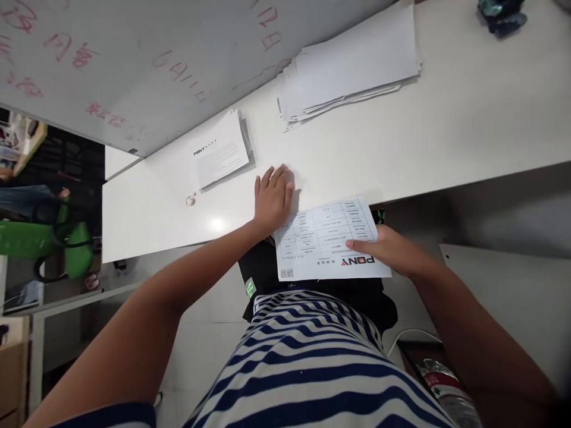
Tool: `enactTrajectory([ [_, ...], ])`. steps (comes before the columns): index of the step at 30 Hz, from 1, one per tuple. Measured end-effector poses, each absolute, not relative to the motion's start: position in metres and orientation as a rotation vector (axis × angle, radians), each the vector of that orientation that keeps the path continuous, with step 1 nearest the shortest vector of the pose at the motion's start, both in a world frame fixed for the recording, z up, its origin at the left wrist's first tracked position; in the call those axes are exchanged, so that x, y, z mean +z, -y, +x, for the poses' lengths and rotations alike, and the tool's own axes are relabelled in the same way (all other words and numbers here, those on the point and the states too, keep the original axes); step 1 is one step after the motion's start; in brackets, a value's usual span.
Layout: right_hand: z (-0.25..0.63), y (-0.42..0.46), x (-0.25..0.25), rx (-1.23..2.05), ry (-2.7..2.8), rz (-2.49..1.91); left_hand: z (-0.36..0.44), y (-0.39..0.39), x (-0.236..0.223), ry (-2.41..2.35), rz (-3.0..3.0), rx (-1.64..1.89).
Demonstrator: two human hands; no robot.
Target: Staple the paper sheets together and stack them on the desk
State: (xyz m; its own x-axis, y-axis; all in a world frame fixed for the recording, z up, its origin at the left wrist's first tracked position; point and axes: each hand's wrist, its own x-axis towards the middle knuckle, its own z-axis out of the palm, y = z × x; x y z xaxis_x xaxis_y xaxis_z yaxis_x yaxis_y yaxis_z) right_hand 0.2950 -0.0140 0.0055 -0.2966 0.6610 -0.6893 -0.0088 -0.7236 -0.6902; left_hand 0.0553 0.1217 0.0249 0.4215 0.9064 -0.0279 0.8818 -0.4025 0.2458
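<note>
The right hand (387, 246) pinched the printed PONY form (323, 238) at the near edge of the white table (446, 134). The left hand (273, 199) lay loose on top, gripping nothing I saw. Farther left sat a PONY paper pile (225, 151). Holding seemed the step; moving on needed a firm pinch.

Shot from a camera worn on the head, the view faces forward and steeply down, with a striped shirt (321, 368) nearest the lens, on the near side of the fingers. The left fingers (267, 176) and right thumb (360, 245) fall around mid-frame, farther off; a white desk (348, 157) stretches beyond them, and a whiteboard (116, 30) rises past the left fingertips.
</note>
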Motion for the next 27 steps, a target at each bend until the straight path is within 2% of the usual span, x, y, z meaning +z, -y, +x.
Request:
enactTrajectory([
  [14,0.302,0.021,-0.008,2.299,0.570,-1.754,0.059,-0.124,0.029,-1.522,2.479,-0.006],
  [21,0.297,0.025,-0.003,2.204,0.618,-1.803,0.056,-0.123,0.025,-1.534,2.406,0.068],
  [27,0.291,0.015,0.002,1.984,0.771,-1.756,0.052,-0.129,0.023,-1.472,2.386,0.179],
])
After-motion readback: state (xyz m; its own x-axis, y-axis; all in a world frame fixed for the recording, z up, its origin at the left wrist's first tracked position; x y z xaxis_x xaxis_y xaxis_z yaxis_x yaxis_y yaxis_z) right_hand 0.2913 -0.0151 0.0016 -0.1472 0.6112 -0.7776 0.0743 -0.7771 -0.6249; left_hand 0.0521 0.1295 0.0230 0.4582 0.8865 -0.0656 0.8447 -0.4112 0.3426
